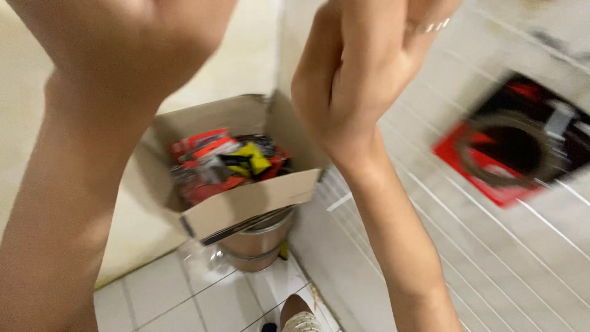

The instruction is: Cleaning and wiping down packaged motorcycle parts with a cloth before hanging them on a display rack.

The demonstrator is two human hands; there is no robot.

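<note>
Both of my arms are raised close to the camera. My left hand (pixel 132 37) fills the top left; only its wrist and heel show, and the fingers are cut off by the frame's edge. At the top centre, my right hand (pixel 359 67) has its fingers curled together, with a ring on one finger. I see nothing in it, though its fingertips leave the frame. Below and between the arms is an open cardboard box (pixel 246 203) holding several red, black and yellow packets (pixel 224 163). Neither hand touches it.
The box rests on a round metal bucket (pixel 258 240) on a white tiled floor. To the right is a white wire rack (pixel 491 246) bearing a red and black package (pixel 513 147) with a round item on it. My shoe (pixel 301 320) shows at the bottom.
</note>
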